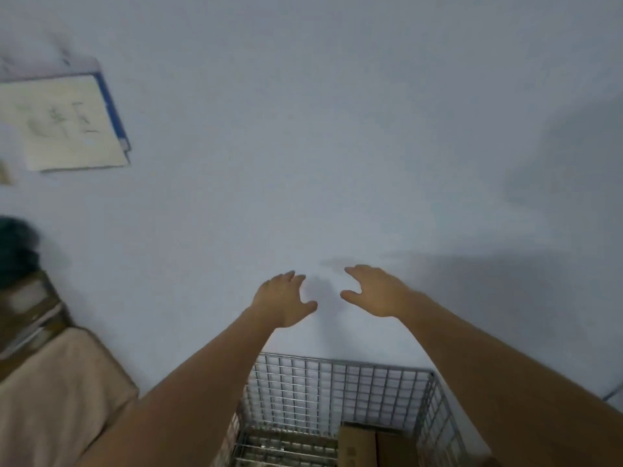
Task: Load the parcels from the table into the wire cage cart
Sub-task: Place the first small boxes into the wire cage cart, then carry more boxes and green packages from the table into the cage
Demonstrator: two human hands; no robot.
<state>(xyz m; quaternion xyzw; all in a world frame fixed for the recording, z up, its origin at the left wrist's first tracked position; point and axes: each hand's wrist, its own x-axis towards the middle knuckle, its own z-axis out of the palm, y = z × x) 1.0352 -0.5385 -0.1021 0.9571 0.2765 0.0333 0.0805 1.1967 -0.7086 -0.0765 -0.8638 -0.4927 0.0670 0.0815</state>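
Wire cage cart [337, 396]: bottom centre, against the wall [337, 129]. Parcels [367, 446]: inside the cart, at its right side. Left hand [286, 301] and right hand [377, 293]: side by side above the cart, apart. Parcel stack [50, 382]: left of the cart. Paper sheet [67, 123]: on the wall, upper left.

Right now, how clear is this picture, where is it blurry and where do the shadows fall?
Head view: soft all over, with the worst smear at the left edge on the notice sheet and the parcels; dim, even light; faint shadows on the wall under the left hand and right hand, a larger one at right; the wire cage cart is the sharpest part.
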